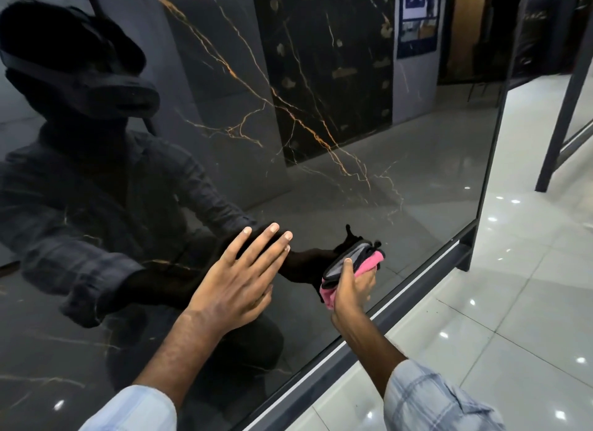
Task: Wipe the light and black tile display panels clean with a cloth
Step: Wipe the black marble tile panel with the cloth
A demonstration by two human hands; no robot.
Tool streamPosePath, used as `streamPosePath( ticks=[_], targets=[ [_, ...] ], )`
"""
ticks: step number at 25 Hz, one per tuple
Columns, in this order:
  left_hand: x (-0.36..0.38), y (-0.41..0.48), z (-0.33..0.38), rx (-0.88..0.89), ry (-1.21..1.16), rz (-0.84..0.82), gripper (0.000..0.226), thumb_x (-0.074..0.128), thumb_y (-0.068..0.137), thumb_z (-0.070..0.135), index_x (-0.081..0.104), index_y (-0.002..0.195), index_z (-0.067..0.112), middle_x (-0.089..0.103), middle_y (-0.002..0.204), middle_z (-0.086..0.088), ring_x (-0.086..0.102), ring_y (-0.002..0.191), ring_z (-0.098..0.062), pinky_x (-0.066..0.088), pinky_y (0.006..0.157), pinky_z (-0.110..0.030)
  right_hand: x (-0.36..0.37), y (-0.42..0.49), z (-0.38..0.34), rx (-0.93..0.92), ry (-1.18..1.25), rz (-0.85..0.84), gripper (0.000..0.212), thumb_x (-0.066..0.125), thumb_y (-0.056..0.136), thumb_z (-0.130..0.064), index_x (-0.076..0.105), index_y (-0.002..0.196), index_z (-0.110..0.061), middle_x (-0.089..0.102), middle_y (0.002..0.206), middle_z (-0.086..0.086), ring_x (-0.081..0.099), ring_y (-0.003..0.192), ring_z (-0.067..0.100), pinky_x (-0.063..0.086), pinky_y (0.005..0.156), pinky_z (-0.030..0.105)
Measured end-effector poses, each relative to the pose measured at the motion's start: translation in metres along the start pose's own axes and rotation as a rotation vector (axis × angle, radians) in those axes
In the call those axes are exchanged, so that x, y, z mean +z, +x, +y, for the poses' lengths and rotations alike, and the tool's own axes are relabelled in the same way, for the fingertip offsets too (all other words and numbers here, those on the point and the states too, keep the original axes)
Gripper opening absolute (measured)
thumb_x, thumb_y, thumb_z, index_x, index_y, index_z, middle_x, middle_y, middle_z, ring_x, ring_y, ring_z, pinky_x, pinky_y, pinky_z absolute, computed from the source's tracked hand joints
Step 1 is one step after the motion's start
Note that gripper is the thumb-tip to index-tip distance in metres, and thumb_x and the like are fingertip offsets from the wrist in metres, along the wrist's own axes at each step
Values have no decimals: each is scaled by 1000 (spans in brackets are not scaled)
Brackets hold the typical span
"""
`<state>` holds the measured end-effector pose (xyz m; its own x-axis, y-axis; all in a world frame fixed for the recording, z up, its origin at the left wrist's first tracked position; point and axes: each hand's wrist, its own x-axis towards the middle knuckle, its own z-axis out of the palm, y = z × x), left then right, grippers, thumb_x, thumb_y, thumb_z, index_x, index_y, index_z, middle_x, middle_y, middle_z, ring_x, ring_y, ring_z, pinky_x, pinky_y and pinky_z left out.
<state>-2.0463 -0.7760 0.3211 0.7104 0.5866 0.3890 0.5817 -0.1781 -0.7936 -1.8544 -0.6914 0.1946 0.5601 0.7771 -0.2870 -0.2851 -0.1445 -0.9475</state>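
- Wiping low on the black tile panel [417, 161]: right hand [354, 291] grips the bunched pink-grey cloth [349, 263] against it, near the bottom frame [404, 297].
- Left hand [237, 279] lies flat on the gloss, fingers straight: likely leaves fresh prints.
- Bunched cloth risks streaks and a missed edge strip.

The glossy black panel [353, 180] reads dim and mirror-like, the white floor [513, 286] at right is bright with small pinpoint glints, and straight edges bow from wide-angle distortion.
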Motion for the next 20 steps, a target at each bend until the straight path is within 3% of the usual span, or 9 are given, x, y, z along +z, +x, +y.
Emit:
streamPosePath(
  ticks=[3, 7, 9, 11, 13, 14, 16, 18, 20],
  targets=[
    [0, 0, 0, -5, 6, -11, 76, 54, 95, 39, 35, 160, 6, 11, 174, -12, 11, 161, -34, 10, 128, -57, 13, -26, -35, -182, -85, -2, 76, 61, 100, -40, 22, 163, -21, 24, 168, 2, 27, 150, 37, 20, 118, 62],
    [0, -1, 0, -2, -27, -9, 73, 52, 95, 38, 38, 159, 5, 14, 174, -12, 10, 161, -33, 12, 129, -55, 15, -69, -64, -805, -129, -118, 78, 71, 90, -35, 34, 159, -27, 33, 159, -5, 30, 144, 20, 23, 112, 45],
    [1, -2, 0, -3, -42, 0, 73, 52, 96, 38, 37, 159, 5, 14, 174, -12, 10, 161, -33, 14, 128, -53, 11, -55, -50, -928, -192, -90, 73, 72, 84, -39, 45, 151, -26, 42, 151, -3, 38, 136, 19, 29, 107, 42],
    [1, -3, 0, 0, -33, 1, 73, 52, 96, 36, 36, 160, 5, 13, 174, -13, 11, 161, -34, 14, 129, -51, 3, -30, -23, -783, -220, -17, 73, 68, 81, -49, 48, 146, -21, 47, 145, 3, 43, 128, 24, 32, 101, 41],
    [0, -2, 0, 1, -28, 5, 73, 52, 96, 36, 35, 160, 5, 13, 174, -13, 12, 161, -34, 14, 128, -51, -7, -16, 9, -357, -228, 31, 83, 58, 81, -63, 44, 149, -19, 45, 147, 7, 42, 133, 32, 30, 101, 43],
    [-1, -1, 0, -1, -27, 5, 73, 51, 97, 36, 35, 160, 5, 13, 174, -13, 12, 161, -34, 13, 128, -51, -10, -14, 28, -130, -264, 38, 83, 56, 84, -64, 40, 152, -18, 43, 152, 8, 39, 138, 35, 29, 106, 48],
    [-2, -2, 0, -3, -23, 7, 72, 50, 98, 36, 33, 161, 5, 12, 174, -12, 11, 161, -34, 12, 128, -51, -13, -15, 55, 122, -287, 26, 73, 57, 95, -52, 38, 153, -12, 41, 155, 13, 39, 140, 39, 32, 113, 56],
    [-2, -2, 0, -5, -29, 11, 72, 50, 99, 37, 33, 161, 4, 12, 174, -12, 11, 161, -35, 13, 128, -51, -9, -18, 50, 202, -211, 53, 63, 57, 97, -40, 42, 149, -8, 47, 150, 17, 44, 135, 42, 38, 110, 59],
    [-2, -1, 0, -5, -26, 9, 72, 50, 98, 37, 34, 161, 4, 12, 174, -13, 11, 161, -35, 13, 128, -51, 4, -26, 22, 101, -192, 63, 66, 57, 96, -32, 36, 156, -15, 41, 157, 12, 40, 138, 40, 36, 112, 57]
  ],
)
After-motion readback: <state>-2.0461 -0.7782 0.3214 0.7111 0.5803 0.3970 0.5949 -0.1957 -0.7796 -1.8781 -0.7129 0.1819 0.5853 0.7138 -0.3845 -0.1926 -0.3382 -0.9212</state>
